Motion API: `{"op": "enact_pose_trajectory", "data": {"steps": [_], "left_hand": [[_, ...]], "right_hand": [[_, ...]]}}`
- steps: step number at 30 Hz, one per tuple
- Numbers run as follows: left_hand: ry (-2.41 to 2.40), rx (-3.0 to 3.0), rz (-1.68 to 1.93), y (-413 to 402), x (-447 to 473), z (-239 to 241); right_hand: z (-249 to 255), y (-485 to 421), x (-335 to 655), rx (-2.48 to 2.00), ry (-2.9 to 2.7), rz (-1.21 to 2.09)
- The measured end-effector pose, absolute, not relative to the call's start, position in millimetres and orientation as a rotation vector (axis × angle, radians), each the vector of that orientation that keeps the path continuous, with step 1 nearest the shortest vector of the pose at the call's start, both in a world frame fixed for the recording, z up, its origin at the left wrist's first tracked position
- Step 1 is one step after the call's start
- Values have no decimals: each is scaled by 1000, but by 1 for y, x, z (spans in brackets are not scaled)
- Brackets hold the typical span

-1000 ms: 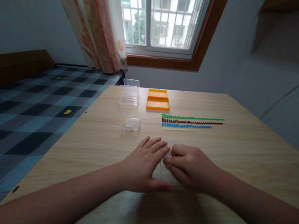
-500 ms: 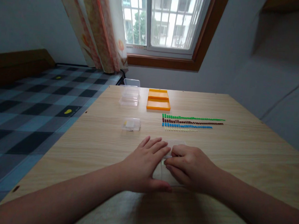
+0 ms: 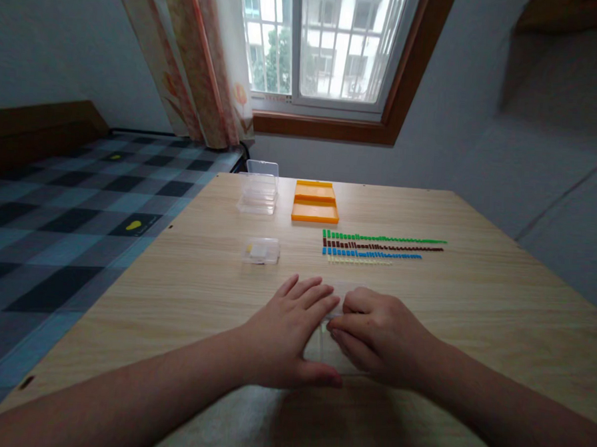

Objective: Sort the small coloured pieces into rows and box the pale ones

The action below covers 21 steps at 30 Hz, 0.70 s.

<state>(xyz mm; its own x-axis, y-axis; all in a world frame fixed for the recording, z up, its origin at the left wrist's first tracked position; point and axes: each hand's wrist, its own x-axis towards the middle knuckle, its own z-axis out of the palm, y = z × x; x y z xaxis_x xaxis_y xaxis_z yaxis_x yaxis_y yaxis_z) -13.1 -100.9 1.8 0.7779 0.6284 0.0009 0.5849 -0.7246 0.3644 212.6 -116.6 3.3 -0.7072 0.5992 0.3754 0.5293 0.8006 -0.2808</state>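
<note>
Flat and spread, my left hand rests along the left side of a clear plastic box close to me. My right hand is closed, thumb and fingers pinched together over the box; what they hold, if anything, is hidden. Both hands cover much of the box. Beyond them lie rows of small tile-like pieces: a green row, a brown row, a blue row and a pale yellow row.
An open orange case stands farther back. Left of it are open clear plastic boxes. A small closed clear box with something white and yellow inside sits nearer. A checked bed borders the table on the left.
The whole view has shifted very slightly. Both hands keep nearly the same pose over the clear box, and the rows of pieces look unchanged.
</note>
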Motion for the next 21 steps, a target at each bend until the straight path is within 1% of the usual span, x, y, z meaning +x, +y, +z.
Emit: {"op": "enact_pose_trajectory", "data": {"steps": [4,7,9,15,21], "left_hand": [[952,2631,148,-102,-12,4],[943,2624,170,-102,-12,4],[933,2616,202,-102,-12,3],[944,2612,200,-101,-13,1],[943,2593,260,-102,-13,-1]], "right_hand": [[17,-110,222,-754,-2319,83],[18,-93,233,-838,-2143,-36],[10,-78,238,-915,-2107,-72],[-25,-45,241,-1186,-2318,62],[-31,-37,241,-1197,-2416,192]]}}
